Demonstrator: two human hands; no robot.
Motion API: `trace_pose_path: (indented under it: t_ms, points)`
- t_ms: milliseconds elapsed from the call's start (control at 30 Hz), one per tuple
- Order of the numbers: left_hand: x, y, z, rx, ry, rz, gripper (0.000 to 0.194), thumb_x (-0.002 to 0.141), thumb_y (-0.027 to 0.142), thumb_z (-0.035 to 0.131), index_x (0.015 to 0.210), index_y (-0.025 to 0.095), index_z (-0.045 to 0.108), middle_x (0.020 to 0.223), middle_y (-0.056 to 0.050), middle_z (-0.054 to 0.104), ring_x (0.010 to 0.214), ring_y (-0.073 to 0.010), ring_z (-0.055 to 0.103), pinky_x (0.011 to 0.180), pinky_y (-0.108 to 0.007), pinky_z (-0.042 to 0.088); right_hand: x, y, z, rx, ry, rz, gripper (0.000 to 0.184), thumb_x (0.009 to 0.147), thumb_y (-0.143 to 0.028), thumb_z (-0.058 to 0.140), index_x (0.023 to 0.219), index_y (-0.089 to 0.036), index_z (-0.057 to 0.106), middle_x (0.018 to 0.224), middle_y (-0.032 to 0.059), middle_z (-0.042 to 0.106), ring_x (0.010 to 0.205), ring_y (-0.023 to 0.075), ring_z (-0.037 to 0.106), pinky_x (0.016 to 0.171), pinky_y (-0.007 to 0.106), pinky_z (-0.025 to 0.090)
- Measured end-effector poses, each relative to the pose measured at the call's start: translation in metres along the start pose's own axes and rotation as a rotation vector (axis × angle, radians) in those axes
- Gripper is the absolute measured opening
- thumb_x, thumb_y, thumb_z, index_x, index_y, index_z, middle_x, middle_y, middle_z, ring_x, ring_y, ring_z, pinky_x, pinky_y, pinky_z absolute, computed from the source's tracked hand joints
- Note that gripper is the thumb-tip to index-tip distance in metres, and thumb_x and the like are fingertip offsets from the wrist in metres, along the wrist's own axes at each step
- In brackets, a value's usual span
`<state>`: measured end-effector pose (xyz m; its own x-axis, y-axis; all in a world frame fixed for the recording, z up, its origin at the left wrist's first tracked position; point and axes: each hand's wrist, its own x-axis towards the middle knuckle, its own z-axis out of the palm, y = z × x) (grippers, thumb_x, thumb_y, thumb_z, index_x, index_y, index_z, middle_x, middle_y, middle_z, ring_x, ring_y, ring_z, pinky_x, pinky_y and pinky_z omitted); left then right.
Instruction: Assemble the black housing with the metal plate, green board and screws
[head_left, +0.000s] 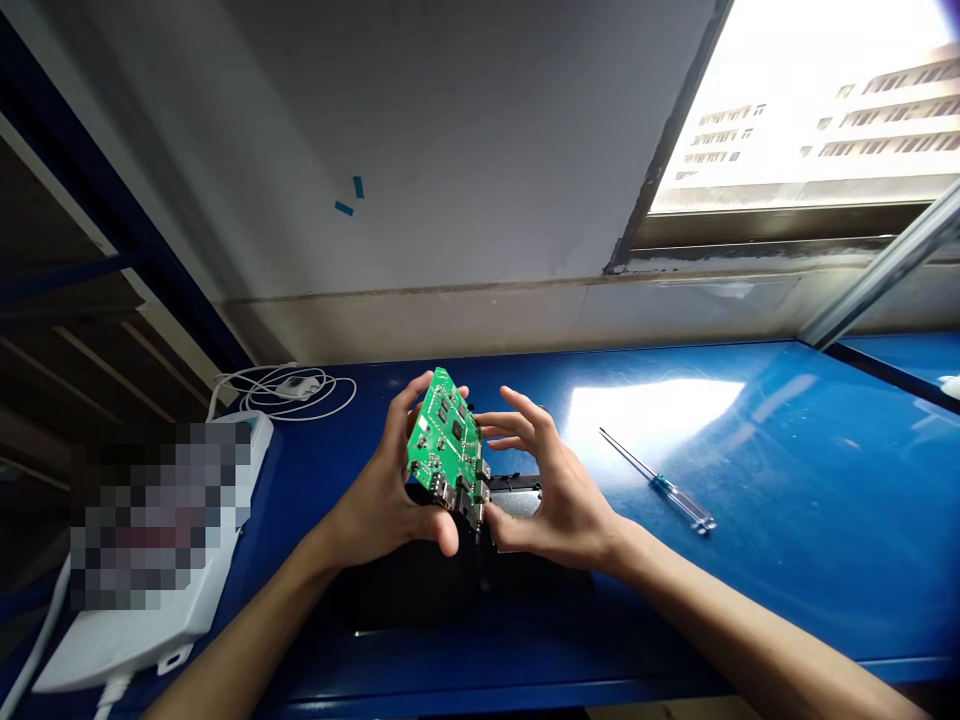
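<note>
A green circuit board (450,430) is tilted up above the table, with dark chips on its face and metal ports along its lower right edge. My left hand (386,490) is closed around the board's left side, fingers partly behind it and thumb below the lower edge. At the right edge, my right hand (559,490) has its thumb against the ports and some fingertips at the board's side; its index finger is raised. Under the hands lies a black object (420,595), mostly in shadow, with a metallic part (517,505) showing between my right thumb and fingers.
A screwdriver (675,498) with a clear handle lies on the blue table (810,520) to the right. On the left are a white device (217,545) with a pixelated top and a coiled white cable (330,405). A wall (450,320) stands behind the table.
</note>
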<state>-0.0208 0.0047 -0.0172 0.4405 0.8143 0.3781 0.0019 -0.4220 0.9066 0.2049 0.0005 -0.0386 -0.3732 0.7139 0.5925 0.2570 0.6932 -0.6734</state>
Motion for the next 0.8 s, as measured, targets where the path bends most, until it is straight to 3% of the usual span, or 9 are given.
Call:
trace_pose_path:
  t_ms: [100,300,567,800]
  points:
    - [-0.009,0.001,-0.012,0.063,0.026,-0.032,0.131,0.059,0.070,0.088,0.162,0.039,0.014,0.169,-0.016,0.031,0.151,-0.0420,0.037,0.121,-0.056,0.040,0.001,-0.001,0.001,0.102,-0.023,0.112,0.104,0.072,-0.020,0.078,0.157,-0.026,0.019,0.137,0.0143,0.061,0.124,0.0285,0.064,0.106,0.056,0.056]
    - [-0.041,0.011,-0.030,0.084,0.044,-0.259,0.130,0.065,0.067,0.088,0.162,0.044,0.005,0.171,-0.014,0.026,0.152,-0.0415,0.037,0.117,-0.055,0.045,0.000,-0.005,0.003,0.186,-0.145,0.209,0.105,0.067,-0.021,0.083,0.152,-0.029,0.022,0.137,0.0128,0.061,0.125,0.0284,0.064,0.111,0.059,0.052]
    - [-0.072,0.006,-0.039,0.474,0.012,-0.356,0.127,0.074,0.054,0.089,0.163,0.044,0.000,0.167,-0.014,0.033,0.155,-0.0430,0.029,0.121,-0.066,0.032,-0.006,-0.006,0.007,-0.012,-0.210,0.111,0.106,0.068,-0.019,0.079,0.155,-0.026,0.018,0.142,0.0162,0.060,0.127,0.0294,0.065,0.108,0.054,0.055]
    - [-0.091,0.006,-0.033,0.649,-0.036,-0.433,0.118,0.081,0.042,0.084,0.164,0.043,0.000,0.164,-0.013,0.037,0.146,-0.0418,0.046,0.117,-0.065,0.039,-0.009,-0.007,0.009,-0.097,-0.284,0.018,0.106,0.071,-0.016,0.076,0.158,-0.024,0.017,0.147,0.0172,0.058,0.132,0.0295,0.063,0.107,0.048,0.057]
